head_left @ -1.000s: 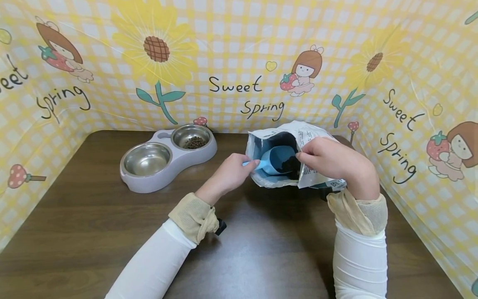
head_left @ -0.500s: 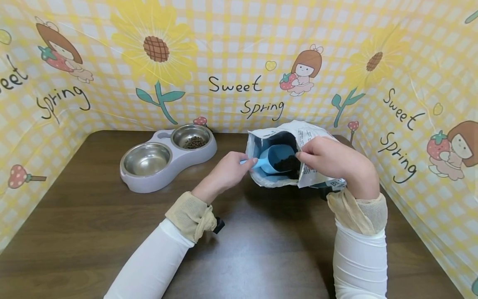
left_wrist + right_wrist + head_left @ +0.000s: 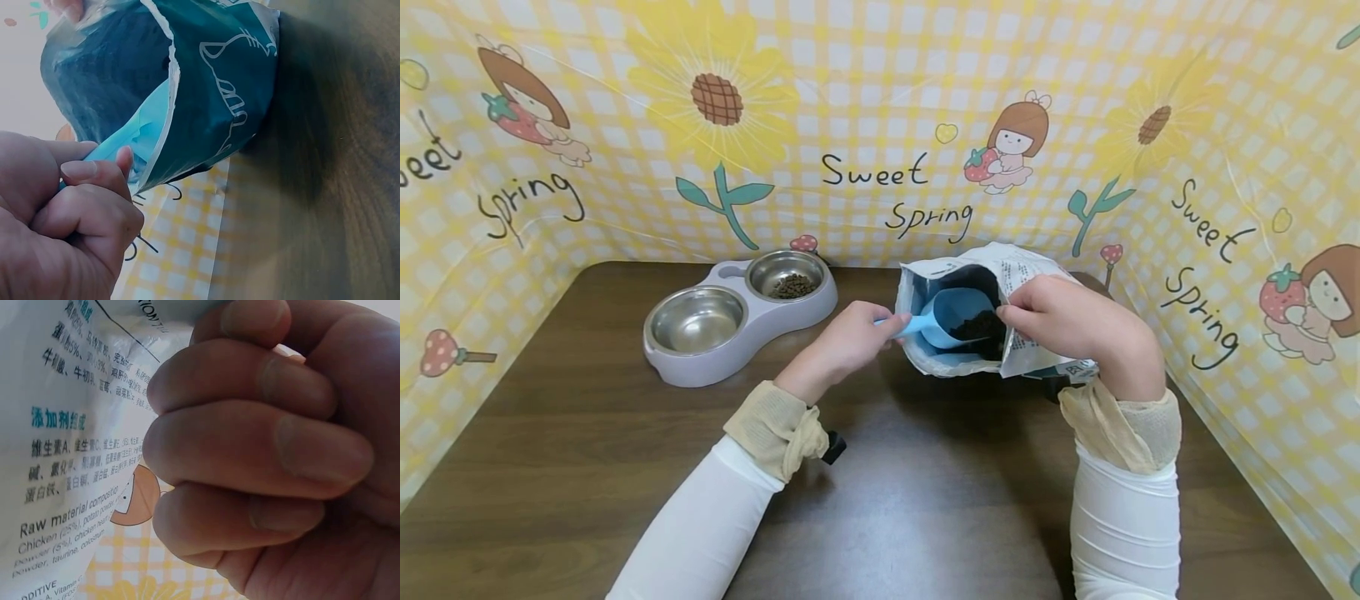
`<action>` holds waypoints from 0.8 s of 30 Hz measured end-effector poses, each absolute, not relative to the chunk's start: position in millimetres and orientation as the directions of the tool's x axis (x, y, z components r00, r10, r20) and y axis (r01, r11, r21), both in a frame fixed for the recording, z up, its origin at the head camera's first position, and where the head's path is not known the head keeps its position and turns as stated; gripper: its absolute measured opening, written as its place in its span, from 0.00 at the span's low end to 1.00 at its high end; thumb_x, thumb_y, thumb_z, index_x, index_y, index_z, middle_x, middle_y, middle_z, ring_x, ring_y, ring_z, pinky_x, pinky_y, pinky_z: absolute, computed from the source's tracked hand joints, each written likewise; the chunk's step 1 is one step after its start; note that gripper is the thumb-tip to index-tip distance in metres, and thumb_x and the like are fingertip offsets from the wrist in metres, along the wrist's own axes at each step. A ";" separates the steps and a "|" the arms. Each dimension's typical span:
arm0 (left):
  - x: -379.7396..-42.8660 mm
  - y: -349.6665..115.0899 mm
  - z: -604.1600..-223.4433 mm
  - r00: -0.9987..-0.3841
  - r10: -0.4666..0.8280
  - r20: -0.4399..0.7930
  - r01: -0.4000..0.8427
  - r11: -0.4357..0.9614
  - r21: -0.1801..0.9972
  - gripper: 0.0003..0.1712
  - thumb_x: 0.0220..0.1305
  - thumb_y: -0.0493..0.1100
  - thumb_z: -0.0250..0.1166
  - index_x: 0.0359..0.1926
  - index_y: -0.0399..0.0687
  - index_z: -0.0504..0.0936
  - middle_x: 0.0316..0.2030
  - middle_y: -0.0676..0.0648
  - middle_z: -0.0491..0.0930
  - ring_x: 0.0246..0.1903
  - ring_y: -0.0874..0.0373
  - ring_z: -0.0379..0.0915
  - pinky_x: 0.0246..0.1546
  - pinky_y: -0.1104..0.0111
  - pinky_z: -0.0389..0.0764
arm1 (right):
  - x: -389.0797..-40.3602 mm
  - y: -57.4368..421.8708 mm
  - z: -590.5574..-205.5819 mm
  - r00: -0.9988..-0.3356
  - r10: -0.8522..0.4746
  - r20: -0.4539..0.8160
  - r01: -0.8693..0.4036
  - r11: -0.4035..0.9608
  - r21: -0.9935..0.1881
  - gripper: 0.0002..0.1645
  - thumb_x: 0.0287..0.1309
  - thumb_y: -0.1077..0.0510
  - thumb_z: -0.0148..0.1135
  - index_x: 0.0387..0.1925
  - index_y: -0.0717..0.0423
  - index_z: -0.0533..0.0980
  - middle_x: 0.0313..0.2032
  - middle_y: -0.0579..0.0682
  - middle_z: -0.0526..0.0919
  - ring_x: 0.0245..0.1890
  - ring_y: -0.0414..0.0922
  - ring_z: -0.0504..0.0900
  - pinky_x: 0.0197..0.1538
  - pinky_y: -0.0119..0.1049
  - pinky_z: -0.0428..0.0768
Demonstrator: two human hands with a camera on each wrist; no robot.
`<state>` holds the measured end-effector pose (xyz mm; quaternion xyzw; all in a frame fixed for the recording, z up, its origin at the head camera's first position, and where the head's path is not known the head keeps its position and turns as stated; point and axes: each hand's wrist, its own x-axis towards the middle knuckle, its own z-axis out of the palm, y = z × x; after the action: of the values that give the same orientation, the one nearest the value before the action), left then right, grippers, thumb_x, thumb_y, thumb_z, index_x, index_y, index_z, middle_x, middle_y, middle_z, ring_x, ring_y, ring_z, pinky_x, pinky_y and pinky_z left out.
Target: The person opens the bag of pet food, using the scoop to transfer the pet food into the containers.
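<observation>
A pet food bag [image 3: 1030, 354], white with a teal side, lies tipped with its mouth facing left in the head view. My right hand [image 3: 1075, 325] pinches the edge of that mouth; in the right wrist view its fingers [image 3: 250, 444] curl beside the printed panel. My left hand [image 3: 853, 337] grips the handle of a light blue scoop [image 3: 934, 327], whose cup sits inside the mouth with dark kibble [image 3: 977, 326] in it. The left wrist view shows the scoop handle [image 3: 134, 134] between thumb and curled fingers; the cup is mostly hidden there by the bag's side.
To the left stands a lilac double feeder [image 3: 722, 367] with two steel bowls. Its back bowl [image 3: 782, 260] holds some brown kibble; the front bowl [image 3: 696, 321] shows bare metal. A yellow checked cloth [image 3: 865, 92] walls the brown table [image 3: 587, 467] at the back and sides.
My left hand has drawn slightly left with the scoop, and more dark kibble shows in its cup. My right hand and the bag have stayed in place.
</observation>
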<state>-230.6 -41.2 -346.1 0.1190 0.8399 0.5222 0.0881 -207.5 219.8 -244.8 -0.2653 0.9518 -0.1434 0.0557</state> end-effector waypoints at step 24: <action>-237.1 -56.2 -347.1 -0.904 0.391 -0.171 -0.030 0.343 0.939 0.25 0.75 0.54 0.53 0.33 0.38 0.83 0.16 0.52 0.69 0.11 0.62 0.54 0.12 0.74 0.57 | -206.2 220.8 -241.9 -0.840 -0.542 -0.033 -0.504 0.801 -0.323 0.29 0.70 0.57 0.50 0.09 0.52 0.66 0.10 0.41 0.60 0.11 0.40 0.63 0.20 0.34 0.66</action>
<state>-237.1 -56.2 -347.1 0.1134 0.7977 0.5619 0.1873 -206.2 220.8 -241.9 -0.2764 0.9468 -0.1526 0.0619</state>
